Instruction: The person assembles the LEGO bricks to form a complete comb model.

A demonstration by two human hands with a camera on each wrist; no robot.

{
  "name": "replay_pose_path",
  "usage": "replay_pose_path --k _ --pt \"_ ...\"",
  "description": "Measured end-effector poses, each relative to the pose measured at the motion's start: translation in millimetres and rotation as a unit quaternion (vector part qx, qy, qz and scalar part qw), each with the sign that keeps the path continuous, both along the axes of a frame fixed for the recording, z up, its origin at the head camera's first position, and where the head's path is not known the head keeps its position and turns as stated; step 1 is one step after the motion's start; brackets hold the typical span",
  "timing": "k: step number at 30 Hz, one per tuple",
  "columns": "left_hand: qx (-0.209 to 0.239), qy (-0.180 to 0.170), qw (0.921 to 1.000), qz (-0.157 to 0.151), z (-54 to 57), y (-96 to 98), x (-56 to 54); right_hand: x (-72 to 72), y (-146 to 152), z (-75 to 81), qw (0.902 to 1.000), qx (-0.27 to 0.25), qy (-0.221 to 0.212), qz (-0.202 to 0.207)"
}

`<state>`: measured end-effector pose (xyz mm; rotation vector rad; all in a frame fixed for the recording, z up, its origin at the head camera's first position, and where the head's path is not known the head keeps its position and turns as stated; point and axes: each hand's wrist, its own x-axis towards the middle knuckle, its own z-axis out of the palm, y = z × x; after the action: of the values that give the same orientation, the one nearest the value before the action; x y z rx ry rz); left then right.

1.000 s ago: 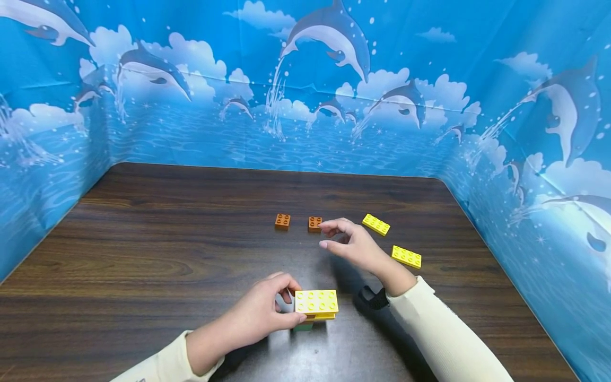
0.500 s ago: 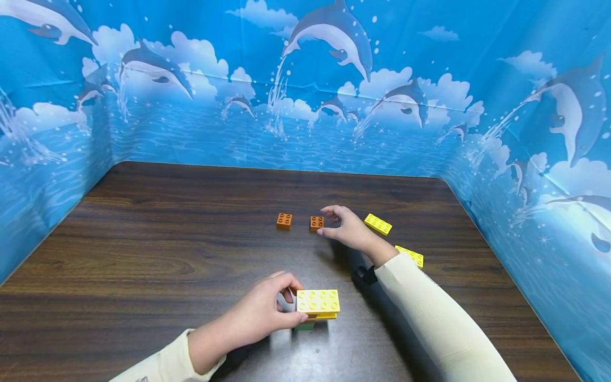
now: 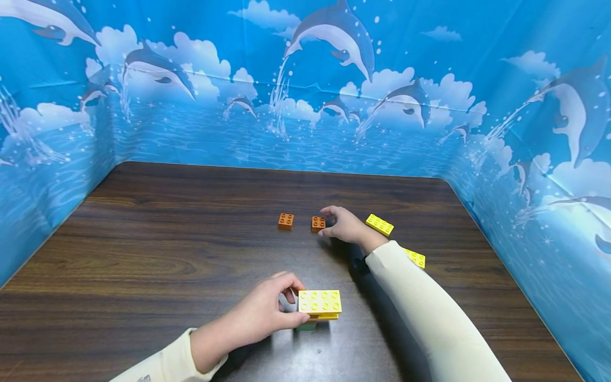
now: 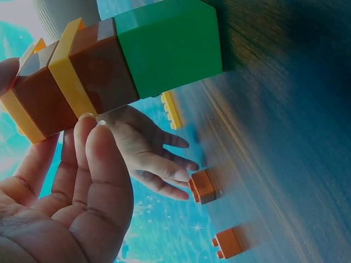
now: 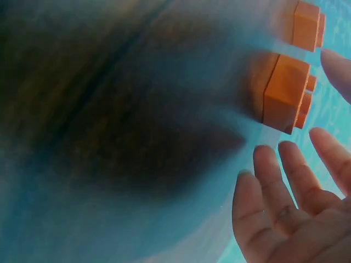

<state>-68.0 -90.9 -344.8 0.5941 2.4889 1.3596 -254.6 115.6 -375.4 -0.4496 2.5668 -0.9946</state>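
Observation:
My left hand (image 3: 260, 307) holds a stack of toy building bricks by its upper left side, thumb in front and fingers behind. A studded yellow plate (image 3: 320, 301) tops the stack. In the left wrist view, brown bricks (image 4: 104, 68) alternate with yellow plates above a green block (image 4: 173, 49) at the bottom, close to the table. My right hand (image 3: 347, 227) reaches over the table with thumb and fingers spread beside a small brown brick (image 3: 317, 224). In the right wrist view a gap shows between the fingertips and that brick (image 5: 286, 93).
A second brown brick (image 3: 286, 222) lies to the left of the first. Two yellow plates lie on the right: one plate (image 3: 380, 225) beyond the right wrist, the other plate (image 3: 416, 259) partly behind the sleeve. A dolphin-print curtain (image 3: 215, 106) borders the dark wooden table (image 3: 167, 239).
My right hand has moved slightly forward, its thumb and fingers now on either side of the near brown brick's right end. The sleeve has come over one yellow plate. My left hand keeps its grip.

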Motion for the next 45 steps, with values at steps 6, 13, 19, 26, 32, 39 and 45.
replay_pose_path --k 6,13,19,26,32,39,45 --pt "-0.002 0.003 1.0000 -0.002 0.5 0.1 -0.3 -3.9 -1 -1.3 0.9998 0.019 0.002 0.000" --pt "-0.004 0.006 1.0000 -0.004 0.6 0.7 -0.1 -6.4 -4 -2.9 0.9992 0.038 0.003 -0.014" --pt "-0.004 0.008 1.0000 -0.004 0.7 1.4 0.4 -6.6 -6 -4.7 0.9988 0.046 0.013 -0.015" --pt "0.001 -0.003 1.0000 -0.006 1.2 1.2 0.6 -0.4 -4 1.9 0.9993 0.027 0.020 -0.019" --pt "0.001 -0.013 0.9999 -0.008 1.8 1.0 0.5 8.2 1 12.2 0.9989 -0.011 0.045 -0.011" --pt "0.002 -0.020 0.9998 -0.008 2.4 0.6 0.1 23.9 3 27.9 0.9961 -0.034 0.081 -0.007" --pt "0.007 -0.026 0.9996 -0.009 2.5 -0.1 -0.6 40.1 3 39.3 0.9929 -0.052 0.106 0.009"
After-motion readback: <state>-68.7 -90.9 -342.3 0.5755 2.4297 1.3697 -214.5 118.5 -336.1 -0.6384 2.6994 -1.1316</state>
